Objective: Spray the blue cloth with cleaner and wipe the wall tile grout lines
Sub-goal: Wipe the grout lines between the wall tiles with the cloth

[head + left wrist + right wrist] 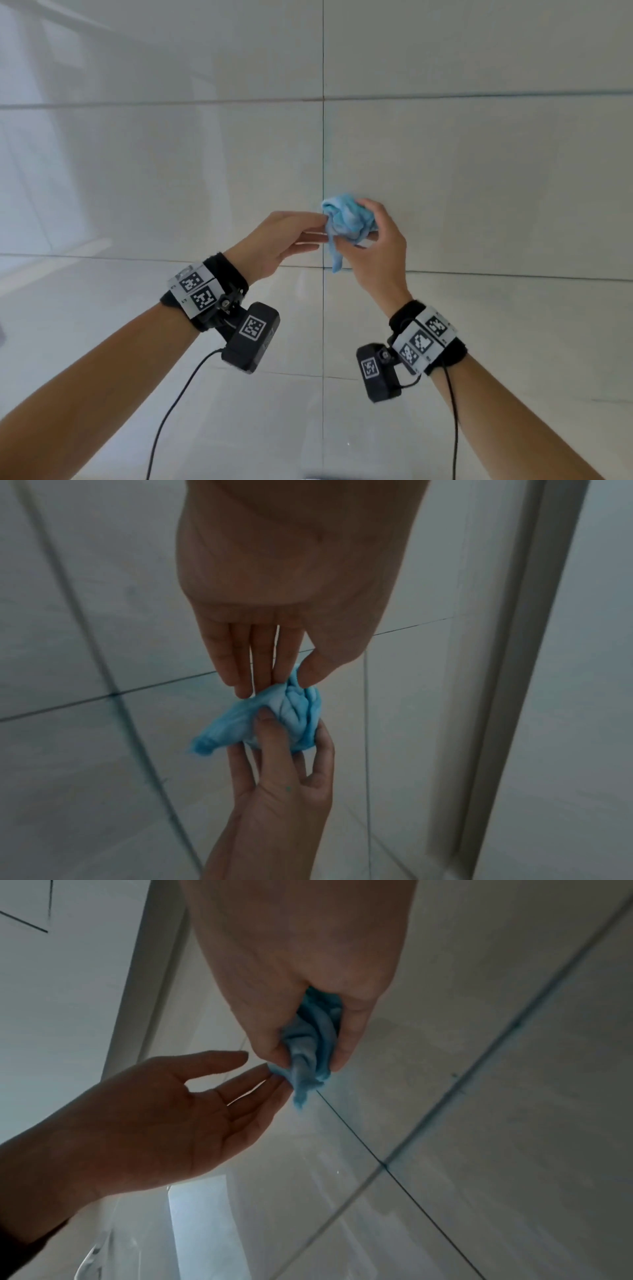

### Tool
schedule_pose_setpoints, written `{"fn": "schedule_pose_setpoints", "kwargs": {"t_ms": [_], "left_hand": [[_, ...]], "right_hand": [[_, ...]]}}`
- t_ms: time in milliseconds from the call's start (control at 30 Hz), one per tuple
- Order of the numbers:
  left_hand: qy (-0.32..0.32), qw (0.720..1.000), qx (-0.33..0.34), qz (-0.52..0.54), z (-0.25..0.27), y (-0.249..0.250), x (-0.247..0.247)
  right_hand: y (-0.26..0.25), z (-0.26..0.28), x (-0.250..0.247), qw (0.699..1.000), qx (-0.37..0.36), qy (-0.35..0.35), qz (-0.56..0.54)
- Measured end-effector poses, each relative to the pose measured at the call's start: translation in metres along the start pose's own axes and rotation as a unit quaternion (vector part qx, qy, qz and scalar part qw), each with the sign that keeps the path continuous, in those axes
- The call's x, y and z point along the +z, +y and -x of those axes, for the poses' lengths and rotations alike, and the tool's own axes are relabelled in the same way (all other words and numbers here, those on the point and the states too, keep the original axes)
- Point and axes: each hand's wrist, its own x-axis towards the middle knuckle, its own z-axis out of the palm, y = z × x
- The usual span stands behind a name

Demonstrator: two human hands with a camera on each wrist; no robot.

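Observation:
A bunched blue cloth [346,219] is held up in front of the white tiled wall, right beside the vertical grout line [323,154]. My right hand [356,226] grips it, thumb and fingers curled round the wad, with a loose tail hanging below. My left hand [318,228] reaches in from the left with straight fingers whose tips touch the cloth's left edge. In the left wrist view the cloth [298,712] sits between the left hand [274,680] and the right hand [294,731]. In the right wrist view the cloth [315,1034] bulges out of the right hand [308,1058], and the left hand [260,1069] is spread. No spray bottle is in view.
Horizontal grout lines [479,96] cross the wall above and below the hands, and the lines nearby look tinted blue. A pale upright frame [514,669] stands along one side of the tiles. Black cables hang from both wrist cameras.

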Motion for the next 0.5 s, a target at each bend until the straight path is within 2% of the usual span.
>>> {"fn": "schedule_pose_setpoints", "kwargs": {"t_ms": [67, 133, 167, 200, 233, 300, 400, 500], "left_hand": [[0.000, 0.998, 0.038, -0.042, -0.001, 0.022, -0.008], [0.042, 0.989, 0.100, -0.100, -0.003, 0.042, -0.016], [0.077, 0.975, 0.153, -0.140, -0.005, 0.051, -0.021], [0.120, 0.949, 0.217, -0.193, -0.009, 0.057, -0.027], [0.169, 0.912, 0.279, -0.250, -0.014, 0.061, -0.033], [0.257, 0.833, 0.355, -0.338, -0.029, 0.064, -0.046], [0.317, 0.767, 0.347, -0.437, -0.051, 0.058, -0.063], [0.313, 0.745, 0.341, -0.481, -0.061, 0.046, -0.071]], "right_hand": [[-0.014, -0.023, 0.000, 0.999, -0.028, 0.038, 0.015], [-0.032, -0.050, -0.005, 0.992, -0.088, 0.077, 0.036], [-0.042, -0.065, -0.008, 0.987, -0.123, 0.092, 0.041], [-0.051, -0.080, -0.010, 0.981, -0.158, 0.102, 0.046], [-0.061, -0.096, -0.011, 0.974, -0.190, 0.108, 0.056], [-0.078, -0.123, -0.011, 0.962, -0.234, 0.099, 0.100], [-0.083, -0.155, -0.004, 0.941, -0.271, 0.047, 0.197], [-0.067, -0.160, 0.009, 0.912, -0.303, 0.002, 0.277]]}}
